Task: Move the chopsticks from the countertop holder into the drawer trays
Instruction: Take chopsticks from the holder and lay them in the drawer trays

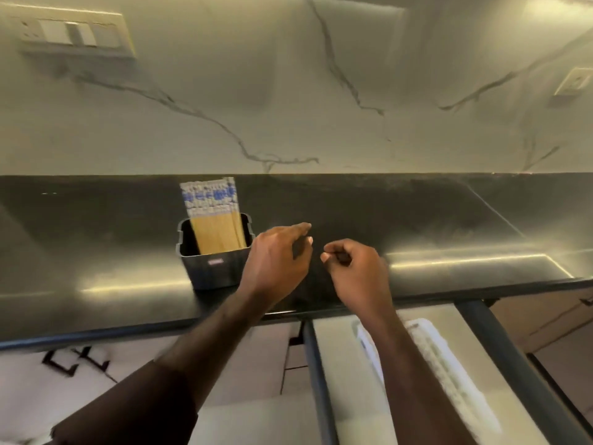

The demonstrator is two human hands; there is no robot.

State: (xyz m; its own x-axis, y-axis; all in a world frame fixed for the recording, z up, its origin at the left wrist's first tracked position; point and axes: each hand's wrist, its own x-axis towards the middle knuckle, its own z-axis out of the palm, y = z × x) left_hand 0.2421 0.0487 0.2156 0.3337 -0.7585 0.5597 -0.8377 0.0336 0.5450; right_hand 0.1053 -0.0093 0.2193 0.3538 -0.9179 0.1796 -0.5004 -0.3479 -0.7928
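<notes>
A dark rectangular holder point(214, 268) stands on the black countertop point(417, 213). Several wooden chopsticks point(215, 216) with blue-and-white patterned tops stand upright in it. My left hand point(277, 261) hovers just right of the holder, fingers loosely spread, holding nothing. My right hand point(356, 271) is beside it over the counter, fingers curled in with nothing visible in them. Below the counter edge an open drawer point(481, 322) shows a white tray point(449, 364) lying lengthwise, partly hidden by my right forearm.
A marble backsplash point(288, 91) rises behind the counter, with a switch plate point(70, 32) at upper left and a socket point(574, 81) at right. The drawer's dark rails point(316, 374) run toward me. Closed cabinet fronts point(545, 316) sit right of the drawer.
</notes>
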